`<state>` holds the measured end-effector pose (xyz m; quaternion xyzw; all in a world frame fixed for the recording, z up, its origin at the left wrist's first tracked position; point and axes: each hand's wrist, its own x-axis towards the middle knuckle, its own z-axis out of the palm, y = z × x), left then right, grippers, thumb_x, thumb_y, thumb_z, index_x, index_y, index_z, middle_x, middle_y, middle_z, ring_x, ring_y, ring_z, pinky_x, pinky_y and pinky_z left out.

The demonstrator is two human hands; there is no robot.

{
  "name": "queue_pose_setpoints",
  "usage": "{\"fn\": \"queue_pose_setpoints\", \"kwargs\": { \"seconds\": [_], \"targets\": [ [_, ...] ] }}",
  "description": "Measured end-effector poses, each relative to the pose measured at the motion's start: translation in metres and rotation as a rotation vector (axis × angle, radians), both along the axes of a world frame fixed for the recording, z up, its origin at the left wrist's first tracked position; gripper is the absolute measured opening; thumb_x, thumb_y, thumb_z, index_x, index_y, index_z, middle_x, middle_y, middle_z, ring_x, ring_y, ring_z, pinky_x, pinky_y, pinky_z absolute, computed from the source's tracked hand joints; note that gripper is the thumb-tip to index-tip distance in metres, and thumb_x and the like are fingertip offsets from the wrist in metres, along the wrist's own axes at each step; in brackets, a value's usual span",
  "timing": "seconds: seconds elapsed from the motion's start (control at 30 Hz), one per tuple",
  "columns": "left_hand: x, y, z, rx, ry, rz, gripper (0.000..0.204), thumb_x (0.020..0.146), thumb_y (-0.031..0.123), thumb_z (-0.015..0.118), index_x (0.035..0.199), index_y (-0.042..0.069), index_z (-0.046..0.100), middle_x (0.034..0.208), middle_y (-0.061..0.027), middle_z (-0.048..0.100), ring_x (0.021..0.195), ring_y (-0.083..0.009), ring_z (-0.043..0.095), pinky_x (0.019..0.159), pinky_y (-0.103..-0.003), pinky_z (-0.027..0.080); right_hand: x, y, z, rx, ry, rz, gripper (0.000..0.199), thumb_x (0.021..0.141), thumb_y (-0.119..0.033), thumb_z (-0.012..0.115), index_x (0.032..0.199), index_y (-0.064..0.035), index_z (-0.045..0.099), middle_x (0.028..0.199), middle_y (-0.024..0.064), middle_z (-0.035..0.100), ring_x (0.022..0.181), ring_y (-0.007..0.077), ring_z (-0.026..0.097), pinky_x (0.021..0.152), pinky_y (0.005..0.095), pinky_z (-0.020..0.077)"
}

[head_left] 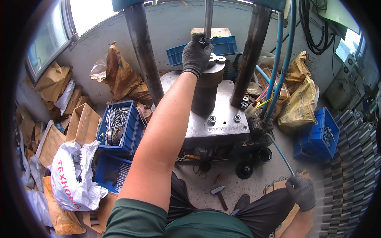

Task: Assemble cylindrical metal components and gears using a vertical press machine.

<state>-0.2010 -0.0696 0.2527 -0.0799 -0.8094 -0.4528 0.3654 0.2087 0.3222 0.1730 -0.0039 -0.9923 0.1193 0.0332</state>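
My left hand [195,58], in a dark grey glove, reaches up to the lower end of a vertical steel press rod [208,19]. Its fingers close around a small part there, mostly hidden by the glove. Just below stands a thick dark steel cylinder [204,95] with small metal rings [220,59] on its top. The cylinder rests on a steel press table [228,97], where two small bushings [237,118] sit near the front edge. At the lower right my gloved right hand [301,193] is wrapped round the end of a slanting metal lever [280,153].
Dark press columns [141,47] and blue hoses [284,59] flank the work. Blue crates [131,133] of metal pins and a white sack [67,182] lie left. A hammer [219,196] is on the floor. Stacked metal parts [345,170] and another blue crate [317,137] stand right.
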Motion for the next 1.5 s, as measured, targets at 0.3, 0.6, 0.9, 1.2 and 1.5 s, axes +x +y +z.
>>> {"fn": "queue_pose_setpoints", "kwargs": {
  "seconds": [0.3,0.6,0.9,1.2,1.5],
  "targets": [
    [0.004,0.000,0.000,-0.015,0.016,0.002,0.044,0.091,0.019,0.082,0.128,0.013,0.059,0.108,-0.0149,0.079,0.102,-0.0321,0.077,0.092,-0.043,0.060,0.001,0.003,-0.005,-0.078,0.086,0.052,0.021,0.079,-0.005,0.075,0.100,-0.0031,0.079,0.091,0.0199,0.074,0.083,0.0381,0.074,0.078,0.0431,0.0584],
    [0.001,0.001,0.000,-0.029,-0.010,0.016,0.037,0.090,0.020,0.082,0.121,0.011,0.064,0.107,-0.0144,0.080,0.102,-0.0302,0.077,0.093,-0.040,0.060,-0.011,0.005,0.017,-0.139,0.221,0.059,0.016,0.083,0.002,0.069,0.097,-0.0013,0.076,0.088,0.0216,0.072,0.083,0.0395,0.072,0.076,0.0432,0.0565],
    [-0.012,-0.004,-0.004,0.001,-0.004,-0.157,0.037,0.091,0.022,0.082,0.120,0.007,0.065,0.102,-0.0122,0.078,0.095,-0.0256,0.076,0.088,-0.038,0.060,-0.194,0.026,0.102,-0.010,1.062,0.189,0.011,0.097,-0.002,0.059,0.103,-0.0043,0.067,0.092,0.0171,0.069,0.082,0.0343,0.069,0.077,0.0421,0.0556],
    [-0.020,-0.011,-0.002,0.178,-0.089,-0.325,0.035,0.096,0.026,0.081,0.119,0.005,0.066,0.096,-0.0051,0.071,0.081,-0.0131,0.066,0.076,-0.029,0.056,-0.155,0.033,0.093,0.054,0.686,0.194,0.014,0.095,-0.003,0.061,0.107,-0.0021,0.068,0.097,0.0195,0.068,0.086,0.0359,0.070,0.081,0.0436,0.0558],
    [-0.021,-0.010,0.000,0.460,-0.163,-0.603,0.028,0.097,0.027,0.067,0.115,0.005,0.068,0.084,-0.0069,0.064,0.073,-0.0142,0.059,0.070,-0.031,0.050,0.009,0.004,0.003,-0.074,-0.128,0.215,0.019,0.083,-0.010,0.069,0.099,-0.0031,0.076,0.093,0.0208,0.073,0.087,0.0418,0.071,0.080,0.0472,0.0581]
  ]
}}
